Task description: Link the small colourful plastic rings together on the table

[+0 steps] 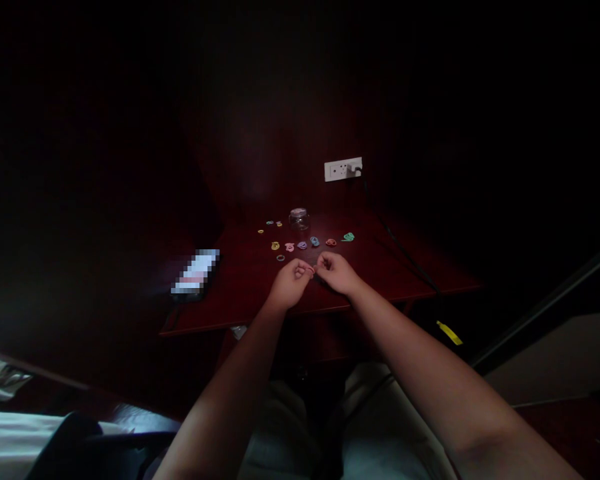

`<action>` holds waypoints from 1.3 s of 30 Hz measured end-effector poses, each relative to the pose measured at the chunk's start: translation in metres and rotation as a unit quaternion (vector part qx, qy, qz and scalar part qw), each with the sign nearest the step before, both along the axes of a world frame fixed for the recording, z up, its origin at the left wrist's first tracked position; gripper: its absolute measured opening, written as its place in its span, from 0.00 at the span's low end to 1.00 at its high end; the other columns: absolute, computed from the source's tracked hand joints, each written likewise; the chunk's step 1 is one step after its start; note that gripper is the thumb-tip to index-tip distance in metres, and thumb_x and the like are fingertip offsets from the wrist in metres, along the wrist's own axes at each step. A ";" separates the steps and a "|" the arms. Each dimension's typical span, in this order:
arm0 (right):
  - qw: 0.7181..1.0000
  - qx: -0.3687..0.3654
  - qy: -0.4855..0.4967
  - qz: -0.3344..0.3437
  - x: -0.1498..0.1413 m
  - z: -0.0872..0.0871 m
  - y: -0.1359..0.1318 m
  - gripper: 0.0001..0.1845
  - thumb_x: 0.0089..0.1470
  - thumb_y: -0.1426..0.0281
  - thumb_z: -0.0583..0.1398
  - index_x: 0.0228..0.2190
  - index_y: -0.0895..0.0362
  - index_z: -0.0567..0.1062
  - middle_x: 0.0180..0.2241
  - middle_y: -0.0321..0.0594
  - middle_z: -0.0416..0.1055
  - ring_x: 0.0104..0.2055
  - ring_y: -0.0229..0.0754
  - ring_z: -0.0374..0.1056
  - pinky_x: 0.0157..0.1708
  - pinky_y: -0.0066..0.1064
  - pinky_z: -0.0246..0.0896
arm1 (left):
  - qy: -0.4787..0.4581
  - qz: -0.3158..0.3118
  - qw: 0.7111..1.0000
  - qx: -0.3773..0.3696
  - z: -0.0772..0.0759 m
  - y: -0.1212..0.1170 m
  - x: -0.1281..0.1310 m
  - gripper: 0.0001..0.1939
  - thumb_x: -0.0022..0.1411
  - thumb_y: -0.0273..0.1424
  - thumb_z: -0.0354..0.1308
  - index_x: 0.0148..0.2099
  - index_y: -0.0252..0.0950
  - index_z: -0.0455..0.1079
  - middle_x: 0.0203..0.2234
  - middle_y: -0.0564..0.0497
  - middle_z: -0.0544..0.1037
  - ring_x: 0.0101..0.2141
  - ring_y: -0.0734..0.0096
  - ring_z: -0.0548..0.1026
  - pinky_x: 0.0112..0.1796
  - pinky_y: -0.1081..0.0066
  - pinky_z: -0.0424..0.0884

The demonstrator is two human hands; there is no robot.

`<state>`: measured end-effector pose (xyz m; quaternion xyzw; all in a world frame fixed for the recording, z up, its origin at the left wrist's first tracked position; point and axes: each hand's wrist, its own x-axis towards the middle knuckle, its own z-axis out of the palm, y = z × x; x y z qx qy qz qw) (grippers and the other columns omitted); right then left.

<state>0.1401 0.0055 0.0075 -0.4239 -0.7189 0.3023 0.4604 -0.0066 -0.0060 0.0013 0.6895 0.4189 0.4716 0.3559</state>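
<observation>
In the head view we are looking down at our two hands meeting over the near part of a dark red table [380,267]. Our left hand [293,280] is curling narrowly, thumb and fingers pinching close; our right hand [336,272] is bending its fingers in toward it. A tiny pinkish shape is showing between the fingertips, but it is too small to name, so we cannot tell whether either hand is gripping a band.

Just beyond, six piles of bands are lying in a row from eleven to one o'clock: yellow [275,246], pink [290,247], purple [303,245], blue [315,241], orange [331,243] and green [349,237]. The green pile is stretching from eight toward two o'clock; the rounder piles are giving us no clear long axis. A loose band [281,257] is resting at ten o'clock, near the left hand.

A clear jar [299,219] is standing upright toward twelve o'clock. At nine o'clock a phone [196,272] is slanting from seven toward one, its screen hidden by coarse blocks. Toward four o'clock a yellow tag [449,333] is hanging, too small for reading. Darkness is swallowing the surrounding walls, and the frame is cutting off our forearms.
</observation>
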 end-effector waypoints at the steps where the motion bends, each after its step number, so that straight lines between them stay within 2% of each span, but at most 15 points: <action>1: 1.000 0.001 -0.001 -0.001 0.000 0.000 0.000 0.07 0.41 0.69 0.54 0.18 0.58 0.60 0.16 0.30 0.56 0.19 0.31 0.51 0.19 0.23 0.45 | -0.001 -0.001 1.000 -0.001 0.000 0.000 0.000 0.02 0.51 0.26 0.53 0.30 0.32 0.65 0.23 0.52 0.71 0.25 0.78 0.68 0.29 0.77 0.64; 39: 1.000 0.004 -0.012 0.006 0.000 0.000 0.000 0.07 0.42 0.69 0.54 0.18 0.58 0.60 0.17 0.30 0.56 0.20 0.31 0.52 0.19 0.23 0.45 | 0.001 -0.001 1.000 0.006 -0.003 0.002 -0.001 0.03 0.51 0.25 0.52 0.31 0.32 0.65 0.23 0.52 0.71 0.26 0.78 0.68 0.30 0.77 0.64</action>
